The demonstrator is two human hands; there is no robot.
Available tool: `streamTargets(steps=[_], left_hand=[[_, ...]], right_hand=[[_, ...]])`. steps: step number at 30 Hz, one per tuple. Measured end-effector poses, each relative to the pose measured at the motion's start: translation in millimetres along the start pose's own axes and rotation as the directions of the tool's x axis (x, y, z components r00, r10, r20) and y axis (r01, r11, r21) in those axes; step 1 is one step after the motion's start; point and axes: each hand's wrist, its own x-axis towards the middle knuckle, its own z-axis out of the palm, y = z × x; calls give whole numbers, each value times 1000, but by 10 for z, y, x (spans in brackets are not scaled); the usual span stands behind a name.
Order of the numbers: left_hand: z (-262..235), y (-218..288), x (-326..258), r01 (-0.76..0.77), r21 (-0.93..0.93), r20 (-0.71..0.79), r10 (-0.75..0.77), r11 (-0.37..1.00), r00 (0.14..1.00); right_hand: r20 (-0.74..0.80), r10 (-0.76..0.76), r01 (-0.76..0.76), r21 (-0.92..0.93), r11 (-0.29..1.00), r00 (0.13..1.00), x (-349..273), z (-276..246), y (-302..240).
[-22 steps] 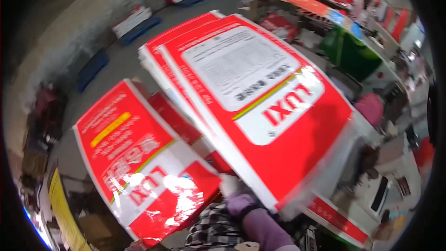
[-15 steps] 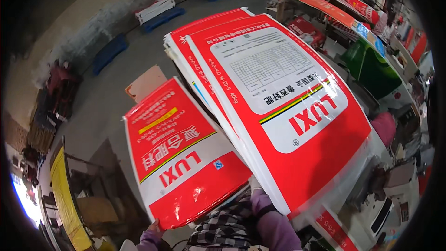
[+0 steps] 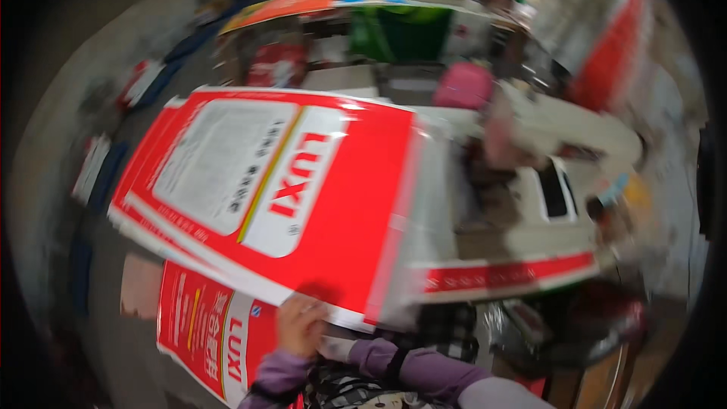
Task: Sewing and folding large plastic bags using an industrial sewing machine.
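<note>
Clearly, the left hand [image 3: 299, 326] grips the lower edge of a stack of red sacks [image 3: 273, 189], mid-frame. The right hand's grip cannot be told. The sacks look light, floppy and slick, best held by their edges.

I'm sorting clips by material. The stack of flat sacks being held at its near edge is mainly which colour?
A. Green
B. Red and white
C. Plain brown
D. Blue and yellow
B: the stack of flat sacks gripped by one hand shows red faces with white printed panels.

Strong motion blur smears the whole bright indoor view; glare whitens the red sacks [image 3: 303, 189], and fisheye edges fall dark.
</note>
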Motion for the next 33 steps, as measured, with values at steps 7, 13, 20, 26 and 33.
streamTargets(steps=[7,13,20,26,33], left_hand=[[1318,224,1148,-184,114,482,107,976,870],[1092,692,1157,-63,227,210,14,972,978],[1063,348,1205,231,-15,315,-215,973,924],[869,174,1176,277,-435,279,-165,857,946],[432,543,1234,179,-428,2,-197,886,980]], right_hand=[[356,175,220,-825,521,918,-1542,-1122,-1252],[-593,-418,34,-550,835,688,-1668,-2095,-1309],[-587,-468,214,-450,867,661,-1516,-2072,-1426],[-703,-303,177,-248,952,643,-1150,-1934,-1698],[-628,-377,265,-269,926,680,-563,-1531,-1804]])
